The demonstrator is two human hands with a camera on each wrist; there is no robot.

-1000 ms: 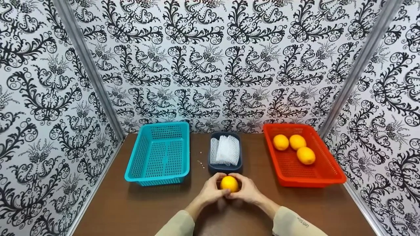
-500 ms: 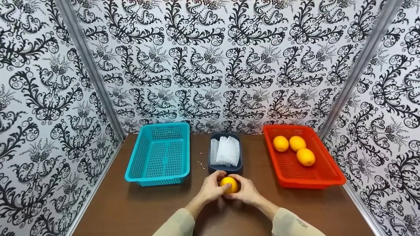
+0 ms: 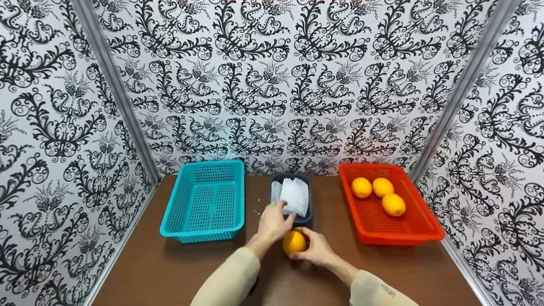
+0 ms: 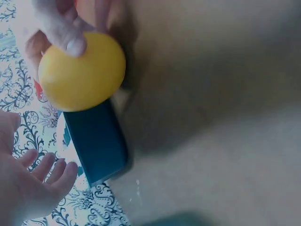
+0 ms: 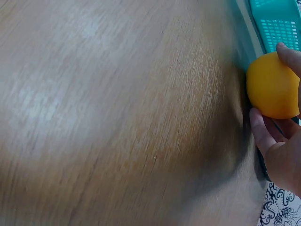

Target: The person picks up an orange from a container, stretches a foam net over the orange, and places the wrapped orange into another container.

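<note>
My right hand (image 3: 316, 248) grips an orange (image 3: 294, 242) just in front of a small dark blue container (image 3: 304, 220). In the right wrist view, its thumb and fingers curve round the orange (image 5: 273, 85). My left hand (image 3: 273, 222) is off the fruit, over the front left part of the container. Its fingers are spread and hold nothing in the left wrist view, where the left hand (image 4: 40, 181) sits beside the container (image 4: 96, 143). White foam net sleeves (image 3: 295, 196) lie inside the container, partly behind the left fingers.
At the right, a red basket (image 3: 399, 237) holds 3 oranges (image 3: 382, 187). A turquoise basket (image 3: 202, 233) stands at the left, with its mesh bottom showing. Small white crumbs lie on the brown table (image 3: 204, 272) left of the container. Patterned walls (image 3: 272, 85) enclose the table.
Both hands held the orange before. My left hand has let go and moved forward to the container, while the right keeps the orange at nearly the same place.
</note>
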